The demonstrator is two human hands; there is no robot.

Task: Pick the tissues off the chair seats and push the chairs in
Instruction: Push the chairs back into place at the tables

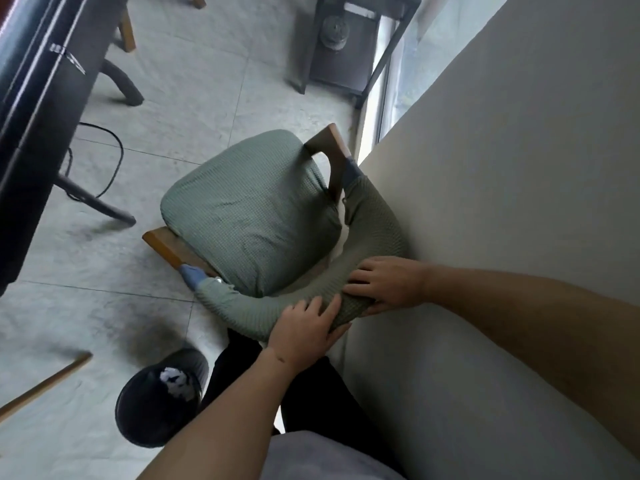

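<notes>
The curved, padded backrest of the chair is gripped by both hands, set side by side at the middle of its arc: the left hand is laid over the top with fingers spread and curled onto the green cover, and the right hand is pressed onto it just beside, fingers pointing toward the seat, thumb tucked under the far edge. Neither hand is closed around anything else; no tissue is held. At the far left, the dark table is seen, its edge running up and down the frame, with a curved leg beneath it. Lower left, a black wastebasket stands near the person's legs, with white crumpled tissue inside it. In the middle, the green seat is bare, so the picking-up appears done for this chair. The seat lies ahead of the hands and to their left, the chair's front facing toward the table, well apart from it across open floor. On the right, a pale wall is close beside the backrest. A push along the back-to-front axis, leftward and away, is judged to be called for, shared evenly by both hands.
</notes>
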